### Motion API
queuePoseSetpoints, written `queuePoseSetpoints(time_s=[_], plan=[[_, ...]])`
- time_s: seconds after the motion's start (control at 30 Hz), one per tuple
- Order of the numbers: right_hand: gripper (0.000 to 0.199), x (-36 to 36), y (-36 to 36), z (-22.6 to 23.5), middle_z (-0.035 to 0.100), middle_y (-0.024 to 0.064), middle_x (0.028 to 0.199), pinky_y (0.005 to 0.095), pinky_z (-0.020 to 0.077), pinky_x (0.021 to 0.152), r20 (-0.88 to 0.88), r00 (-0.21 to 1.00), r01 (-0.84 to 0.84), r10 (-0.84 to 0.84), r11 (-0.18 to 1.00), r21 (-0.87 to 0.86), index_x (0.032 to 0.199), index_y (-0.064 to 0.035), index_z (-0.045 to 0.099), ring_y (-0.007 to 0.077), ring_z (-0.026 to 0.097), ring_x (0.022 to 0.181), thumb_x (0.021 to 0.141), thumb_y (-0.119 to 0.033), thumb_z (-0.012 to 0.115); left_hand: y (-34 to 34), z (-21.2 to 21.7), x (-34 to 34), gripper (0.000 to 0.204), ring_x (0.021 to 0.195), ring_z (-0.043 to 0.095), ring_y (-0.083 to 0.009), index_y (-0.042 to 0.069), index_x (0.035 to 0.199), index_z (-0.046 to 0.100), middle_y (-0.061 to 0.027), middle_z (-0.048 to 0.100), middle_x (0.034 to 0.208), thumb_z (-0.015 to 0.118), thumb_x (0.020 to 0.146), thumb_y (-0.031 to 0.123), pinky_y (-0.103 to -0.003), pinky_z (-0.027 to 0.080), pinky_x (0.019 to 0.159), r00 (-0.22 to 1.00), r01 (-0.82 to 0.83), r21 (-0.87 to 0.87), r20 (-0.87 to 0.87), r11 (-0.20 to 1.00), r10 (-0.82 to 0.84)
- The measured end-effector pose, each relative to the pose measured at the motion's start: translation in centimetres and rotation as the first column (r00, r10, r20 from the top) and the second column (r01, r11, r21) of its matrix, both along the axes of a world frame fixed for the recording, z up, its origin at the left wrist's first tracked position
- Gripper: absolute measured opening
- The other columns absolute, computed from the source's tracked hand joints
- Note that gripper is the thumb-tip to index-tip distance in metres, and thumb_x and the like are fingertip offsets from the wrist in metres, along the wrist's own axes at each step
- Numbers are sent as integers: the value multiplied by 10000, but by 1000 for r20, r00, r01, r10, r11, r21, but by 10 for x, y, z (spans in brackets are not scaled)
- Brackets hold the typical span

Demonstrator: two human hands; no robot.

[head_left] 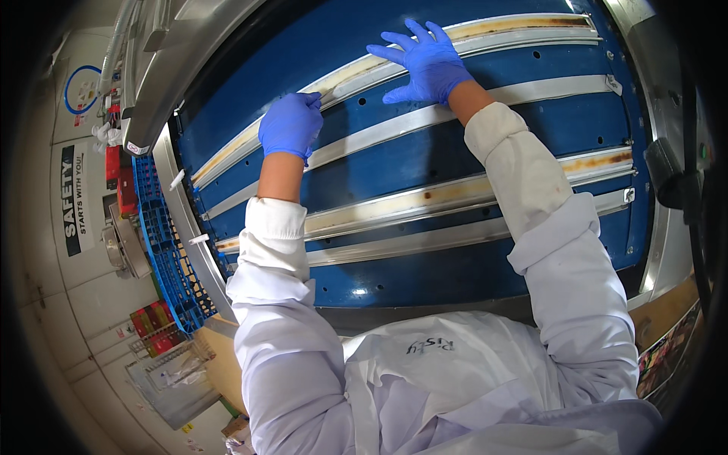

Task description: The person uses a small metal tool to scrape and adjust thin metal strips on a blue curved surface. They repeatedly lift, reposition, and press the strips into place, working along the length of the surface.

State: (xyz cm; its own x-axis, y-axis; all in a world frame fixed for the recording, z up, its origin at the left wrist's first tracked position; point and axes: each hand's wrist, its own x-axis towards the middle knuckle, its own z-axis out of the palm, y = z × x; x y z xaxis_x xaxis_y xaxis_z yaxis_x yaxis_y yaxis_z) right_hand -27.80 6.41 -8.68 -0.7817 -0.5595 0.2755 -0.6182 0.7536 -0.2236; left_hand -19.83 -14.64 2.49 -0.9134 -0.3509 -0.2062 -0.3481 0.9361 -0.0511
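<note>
Both my hands wear blue gloves and work over a blue panel point(394, 168) crossed by long metal bars. Along the far bar point(523, 30) runs a yellowed strip with brown scorch marks. My left hand point(291, 125) is closed at that bar, thumb and fingertips pressed together on the strip's edge; whatever lies between them is too small to make out. To its right, my right hand point(429, 64) is open, fingers spread over the same bar. A plain metal bar point(546, 89) passes just below the hands. Nearer me lies another scorched bar point(425, 199).
A second plain bar point(394, 246) lies closest to me. A thick metal frame point(178, 72) rises at the left, beside a blue plastic crate point(171, 250). Red containers point(154, 327) stand by the left wall. Black cables point(691, 152) hang on the right.
</note>
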Motion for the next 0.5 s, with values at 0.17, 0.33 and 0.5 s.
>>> queuePoseSetpoints(time_s=[0.17, 0.33, 0.5], plan=[[861, 3, 0, -1, 391, 11, 1527, 517, 138, 1192, 7, 1000, -1, 1, 1000, 18, 1465, -366, 398, 334, 261, 1443, 717, -693, 672, -5, 8, 2, 265, 890, 684, -311, 226, 1093, 742, -130, 719, 956, 595, 913, 354, -381, 527, 807, 999, -33, 84, -24, 996, 35], [861, -2, 1, -5, 413, 19, 1511, 535, 178, 1175, -44, 999, -1, 0, 1000, -8, 1458, -375, 406, 337, 286, 1429, 705, -693, 674, -10, 3, -2, 279, 874, 690, -303, 220, 1105, 739, -132, 724, 934, 597, 915, 367, -364, 522, 808, 998, -9, 164, -58, 986, 18], [852, -3, -1, -1, 388, 14, 1529, 516, 140, 1194, -8, 1000, -9, 9, 1000, 8, 1463, -361, 405, 335, 263, 1443, 721, -680, 678, -58, -32, 4, 335, 891, 693, -305, 174, 1147, 717, -168, 720, 979, 632, 900, 383, -350, 512, 828, 994, -13, 327, -98, 945, 48]])
